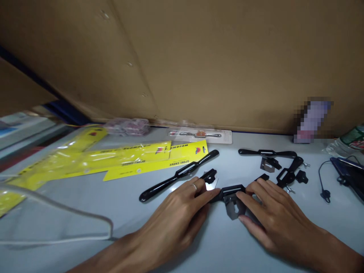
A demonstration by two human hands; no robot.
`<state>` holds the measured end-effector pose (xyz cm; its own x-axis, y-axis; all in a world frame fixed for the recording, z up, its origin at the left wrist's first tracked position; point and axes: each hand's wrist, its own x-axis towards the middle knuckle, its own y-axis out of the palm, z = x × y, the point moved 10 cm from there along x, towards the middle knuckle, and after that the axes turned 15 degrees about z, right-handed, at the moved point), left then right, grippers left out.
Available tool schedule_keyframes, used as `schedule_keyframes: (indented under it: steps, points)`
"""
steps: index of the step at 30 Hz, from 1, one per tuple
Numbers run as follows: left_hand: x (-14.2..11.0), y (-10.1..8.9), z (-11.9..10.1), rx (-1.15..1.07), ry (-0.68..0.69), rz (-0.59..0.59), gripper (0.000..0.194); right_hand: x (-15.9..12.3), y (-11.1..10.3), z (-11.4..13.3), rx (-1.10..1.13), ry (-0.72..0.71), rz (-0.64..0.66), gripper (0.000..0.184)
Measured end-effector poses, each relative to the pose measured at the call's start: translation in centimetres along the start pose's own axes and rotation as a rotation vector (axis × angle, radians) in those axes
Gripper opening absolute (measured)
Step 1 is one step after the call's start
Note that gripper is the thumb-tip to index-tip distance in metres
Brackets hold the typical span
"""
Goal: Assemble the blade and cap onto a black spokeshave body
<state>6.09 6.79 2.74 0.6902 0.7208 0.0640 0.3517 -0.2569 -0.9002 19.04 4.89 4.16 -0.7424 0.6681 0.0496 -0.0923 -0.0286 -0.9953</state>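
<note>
My left hand (pixel 184 208), with a ring on one finger, is closed around the left handle of a black spokeshave (pixel 231 188). My right hand (pixel 273 218) pinches a grey slotted blade (pixel 234 208) against the middle of that spokeshave; its fingers hide the right handle. Just beyond my left fingers lie a black cap piece (pixel 209 176) and a shiny plate, partly covered. Another spokeshave body (pixel 184 171) lies diagonally past my left hand. Beyond my right hand are a further spokeshave body (pixel 267 153), a loose blade (pixel 267 165) and a small black cap (pixel 302 176).
Yellow packaging cards (pixel 153 159) under clear plastic cover the left of the grey table. A white cable (pixel 71 208) loops at lower left. A packaged spokeshave (pixel 201 135) lies by the cardboard wall (pixel 199 64). At right are a plastic bottle (pixel 351 140) and a dark device (pixel 348 174).
</note>
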Motion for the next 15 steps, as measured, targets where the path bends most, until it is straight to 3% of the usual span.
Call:
schedule_keyframes:
  steps: [5, 9, 12, 15]
  points:
    - [0.1, -0.1, 0.0, 0.006, 0.009, 0.000, 0.041, -0.3, -2.9, -0.7, 0.016, -0.034, -0.167, 0.018]
    - [-0.1, 0.0, 0.0, 0.018, 0.023, 0.000, 0.041, -1.4, -6.0, -3.0, -0.022, 0.053, -0.372, 0.017]
    - [-0.3, 0.2, 0.0, 0.012, 0.024, -0.001, 0.043, -1.7, -6.7, -4.9, -0.026, 0.140, -0.414, 0.022]
    - [-0.3, 0.2, 0.0, 0.010, 0.022, 0.000, 0.043, -1.3, -7.0, -5.2, -0.020, 0.146, -0.397, 0.032]
